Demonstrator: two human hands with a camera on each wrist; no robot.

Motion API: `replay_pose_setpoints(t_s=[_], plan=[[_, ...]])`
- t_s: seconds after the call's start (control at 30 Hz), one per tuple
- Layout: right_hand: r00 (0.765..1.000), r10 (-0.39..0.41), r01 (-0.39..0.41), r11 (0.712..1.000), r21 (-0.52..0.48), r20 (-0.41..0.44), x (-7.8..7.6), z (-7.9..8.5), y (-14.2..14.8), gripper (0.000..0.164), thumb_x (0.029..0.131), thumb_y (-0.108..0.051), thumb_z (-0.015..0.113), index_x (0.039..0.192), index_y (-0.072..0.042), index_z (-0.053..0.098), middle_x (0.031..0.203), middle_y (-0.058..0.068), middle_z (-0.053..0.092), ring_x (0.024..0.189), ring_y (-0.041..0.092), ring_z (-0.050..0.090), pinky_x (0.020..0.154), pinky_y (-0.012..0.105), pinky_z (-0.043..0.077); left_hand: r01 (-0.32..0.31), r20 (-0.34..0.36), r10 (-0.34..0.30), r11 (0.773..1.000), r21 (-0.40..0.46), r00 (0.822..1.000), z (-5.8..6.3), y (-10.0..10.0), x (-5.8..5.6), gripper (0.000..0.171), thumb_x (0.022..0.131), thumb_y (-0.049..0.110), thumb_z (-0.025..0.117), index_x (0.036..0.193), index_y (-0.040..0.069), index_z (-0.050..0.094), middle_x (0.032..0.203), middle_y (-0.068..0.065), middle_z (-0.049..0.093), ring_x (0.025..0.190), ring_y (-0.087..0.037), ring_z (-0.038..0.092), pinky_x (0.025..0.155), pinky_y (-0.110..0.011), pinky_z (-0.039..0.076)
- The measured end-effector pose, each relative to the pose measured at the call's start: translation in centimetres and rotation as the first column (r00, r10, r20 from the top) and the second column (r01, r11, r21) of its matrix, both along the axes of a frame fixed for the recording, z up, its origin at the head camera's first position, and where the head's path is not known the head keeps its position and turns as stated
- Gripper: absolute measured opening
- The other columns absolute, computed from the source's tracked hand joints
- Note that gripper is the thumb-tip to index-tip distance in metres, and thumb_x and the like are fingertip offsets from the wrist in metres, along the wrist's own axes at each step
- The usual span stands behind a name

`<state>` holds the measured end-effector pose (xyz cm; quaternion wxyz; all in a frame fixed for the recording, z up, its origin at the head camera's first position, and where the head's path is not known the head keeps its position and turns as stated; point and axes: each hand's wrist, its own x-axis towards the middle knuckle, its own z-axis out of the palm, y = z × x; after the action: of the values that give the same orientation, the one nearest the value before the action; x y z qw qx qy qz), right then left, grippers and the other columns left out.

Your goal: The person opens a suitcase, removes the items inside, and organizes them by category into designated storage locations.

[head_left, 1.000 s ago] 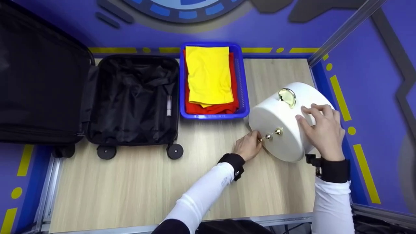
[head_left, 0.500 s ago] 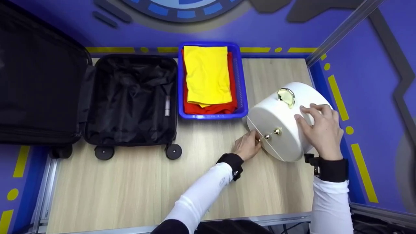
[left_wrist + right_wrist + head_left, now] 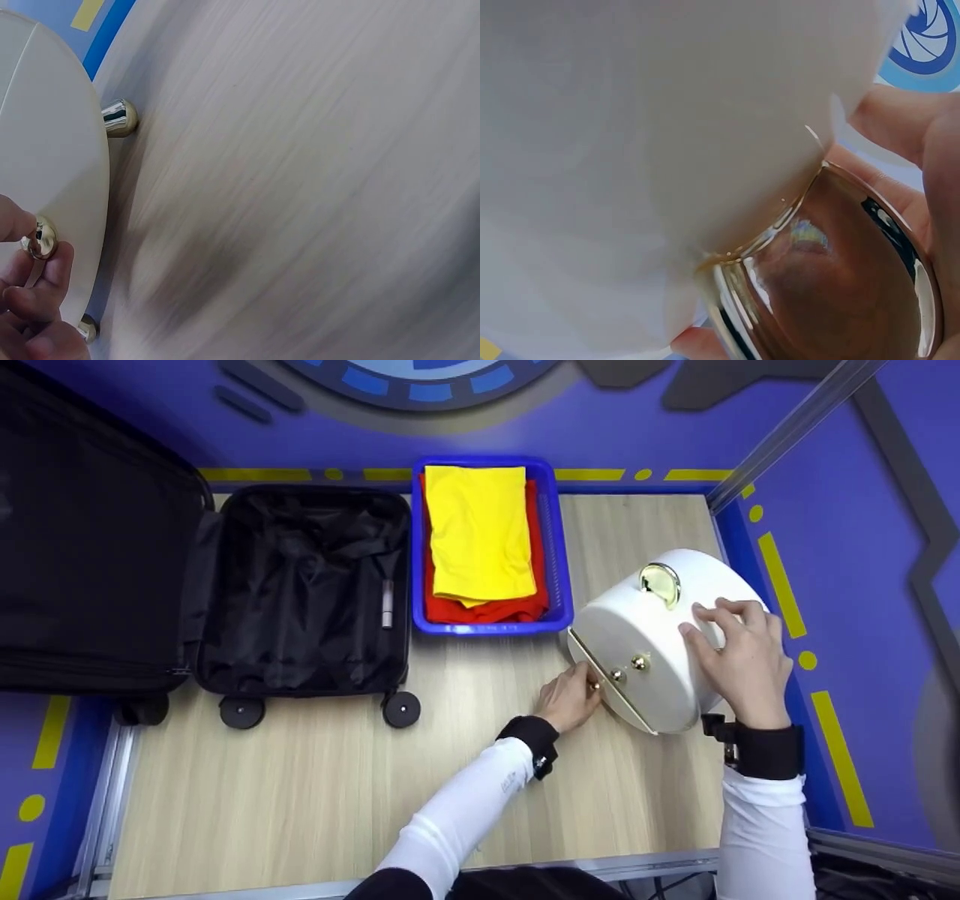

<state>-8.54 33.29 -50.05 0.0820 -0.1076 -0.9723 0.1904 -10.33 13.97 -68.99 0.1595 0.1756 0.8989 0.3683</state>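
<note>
In the head view, a white drum-shaped storage box (image 3: 694, 581) with gold knobs and side handles lies at the right of the table. My left hand (image 3: 566, 699) pinches the small gold knob (image 3: 43, 238) on its lower front panel (image 3: 52, 142), between thumb and fingers. A narrow straight gap runs across the round front, above that panel. Bent and spread, the fingers of my right hand (image 3: 742, 660) rest on the box's curved side, about a gold handle (image 3: 855, 277). Part of that handle is hidden from the head view.
Left of the box, a blue basket (image 3: 568, 585) holds folded yellow cloth (image 3: 484, 536) and red cloth (image 3: 487, 613). An opened black suitcase (image 3: 300, 592) lies at the left. Blue walls (image 3: 870, 607) border the table (image 3: 300, 810). Short gold feet (image 3: 120, 118) support the box.
The lower front panel has come slightly outward with my left hand, and the gap above it has appeared and widened. My right hand stays on the box's side.
</note>
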Motion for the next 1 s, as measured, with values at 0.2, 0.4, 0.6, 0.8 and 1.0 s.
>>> replay_pose_setpoints(t_s=[0.2,0.4,0.6,0.8,1.0], plan=[[1.000,-0.002,0.002,1.000,-0.010,0.019,-0.1,0.0,0.0,0.046,0.098,-0.045,0.069,0.131,-0.013,0.073,0.144,0.015,0.055,0.130,0.045,0.043,0.074,0.074,0.042,0.014,-0.003,-0.014,1.000,0.022,1.000,-0.1,-0.5,0.1,0.019,0.098,0.027,0.071,0.111,0.019,0.060,0.095,0.006,0.063,0.080,-0.011,0.062,0.065,-0.029,0.048],[1.000,-0.002,0.002,1.000,-0.002,0.024,0.0,0.1,0.2,0.045,0.098,-0.043,0.070,0.131,-0.012,0.072,0.144,0.016,0.055,0.130,0.046,0.043,0.073,0.077,0.042,0.028,-0.021,-0.028,0.999,0.032,0.999,-0.3,-1.4,0.6,0.019,0.097,0.028,0.071,0.110,0.019,0.060,0.093,0.007,0.063,0.078,-0.009,0.062,0.066,-0.028,0.049],[1.000,0.007,-0.007,1.000,0.001,0.009,0.1,0.1,0.1,0.044,0.098,-0.041,0.071,0.131,-0.012,0.073,0.144,0.017,0.055,0.131,0.047,0.043,0.072,0.076,0.042,0.041,-0.022,-0.040,0.998,0.041,0.999,-0.1,-2.6,1.3,0.018,0.097,0.027,0.071,0.109,0.018,0.060,0.094,0.006,0.063,0.080,-0.010,0.062,0.066,-0.027,0.050],[1.000,0.014,-0.014,1.000,0.002,-0.004,0.1,0.1,0.1,0.044,0.098,-0.041,0.071,0.130,-0.012,0.073,0.143,0.017,0.056,0.130,0.046,0.044,0.071,0.075,0.043,0.062,-0.046,-0.060,0.997,0.037,0.997,-0.2,-4.3,2.0,0.020,0.095,0.026,0.073,0.108,0.018,0.060,0.095,0.005,0.064,0.080,-0.012,0.064,0.064,-0.027,0.051],[1.000,0.013,-0.013,1.000,0.000,-0.001,0.0,0.1,0.1,0.044,0.098,-0.040,0.072,0.131,-0.011,0.073,0.144,0.017,0.055,0.130,0.047,0.044,0.072,0.075,0.043,0.083,-0.063,-0.079,0.994,0.067,0.995,-0.4,-6.2,2.8,0.020,0.095,0.025,0.073,0.108,0.016,0.060,0.094,0.004,0.064,0.077,-0.011,0.062,0.061,-0.027,0.049]])
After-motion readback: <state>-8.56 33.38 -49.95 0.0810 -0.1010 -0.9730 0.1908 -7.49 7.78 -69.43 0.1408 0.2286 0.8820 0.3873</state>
